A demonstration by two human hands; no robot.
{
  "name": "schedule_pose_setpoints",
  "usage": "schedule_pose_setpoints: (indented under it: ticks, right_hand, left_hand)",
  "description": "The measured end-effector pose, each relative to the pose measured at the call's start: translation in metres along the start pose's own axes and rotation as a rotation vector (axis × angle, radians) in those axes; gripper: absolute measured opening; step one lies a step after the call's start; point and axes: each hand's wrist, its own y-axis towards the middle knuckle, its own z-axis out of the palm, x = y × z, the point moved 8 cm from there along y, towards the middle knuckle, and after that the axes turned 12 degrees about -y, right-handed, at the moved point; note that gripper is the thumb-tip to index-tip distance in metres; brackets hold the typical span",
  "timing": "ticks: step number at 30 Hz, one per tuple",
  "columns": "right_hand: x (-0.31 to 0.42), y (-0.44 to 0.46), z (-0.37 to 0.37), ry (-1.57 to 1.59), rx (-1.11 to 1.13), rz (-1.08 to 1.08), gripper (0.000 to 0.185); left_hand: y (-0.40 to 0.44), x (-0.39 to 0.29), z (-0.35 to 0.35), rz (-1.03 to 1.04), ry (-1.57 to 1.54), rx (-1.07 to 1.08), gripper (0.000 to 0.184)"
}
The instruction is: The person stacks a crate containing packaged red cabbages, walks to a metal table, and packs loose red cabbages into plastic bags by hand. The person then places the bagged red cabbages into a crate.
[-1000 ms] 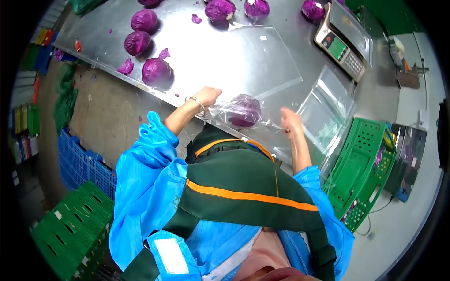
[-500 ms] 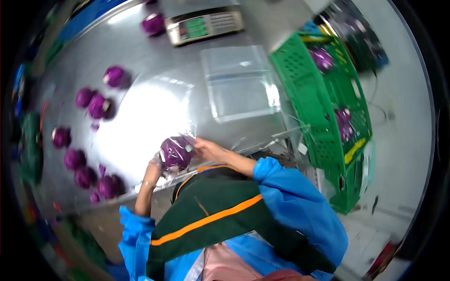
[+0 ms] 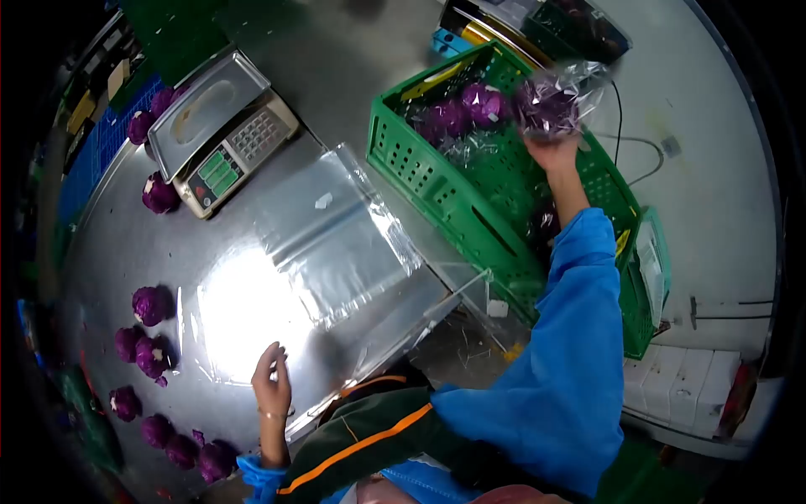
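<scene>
My right hand (image 3: 556, 153) is raised over the far right side of the green crate (image 3: 470, 223), its fingers closed round a red cabbage (image 3: 544, 107) in a clear plastic bag. The loose end of the bag sticks out to the right. Inside the crate lie more bagged red cabbages (image 3: 484, 104). My left hand (image 3: 273, 382) hangs above the near edge of the metal table (image 3: 189, 252), fingers loosely bent and a little apart, with nothing in them. Flat clear plastic bags (image 3: 344, 244) lie on the table between my hands.
A digital scale (image 3: 243, 147) with a metal pan stands at the table's far side. Several loose red cabbages (image 3: 151, 306) lie along the left side. Stacked white blocks (image 3: 684, 391) are on the floor at right. A cable (image 3: 646, 168) runs beyond the crate.
My right hand has carried the bagged cabbage from the table's near edge to above the crate. My left hand has let go of it. The view has turned toward the right.
</scene>
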Motion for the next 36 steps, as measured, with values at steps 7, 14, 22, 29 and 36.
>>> schedule_pose_setpoints:
  ticks: [7,14,22,29,36]
  right_hand:
    - [-0.059,0.029,-0.102,-0.486,-0.006,0.098,0.056]
    - [-0.021,0.151,-0.118,-2.224,0.652,-0.497,0.042]
    - [-0.164,-0.141,0.33,-1.442,0.944,-0.279,0.045]
    - [-0.559,-0.462,0.48,-1.641,1.494,-0.641,0.107]
    - [-0.605,-0.358,0.476,-1.194,1.204,0.308,0.073]
  left_hand:
    - [-0.046,0.123,-0.063,-0.133,0.33,-0.268,0.02]
    - [-0.096,0.173,-0.059,-0.234,0.305,-0.458,0.021]
    - [-0.072,0.096,-0.021,0.15,0.355,-0.323,0.008]
    - [-0.064,0.088,-0.039,0.159,0.318,-0.494,0.012]
    - [-0.06,0.146,-0.009,0.133,0.16,-0.115,0.011]
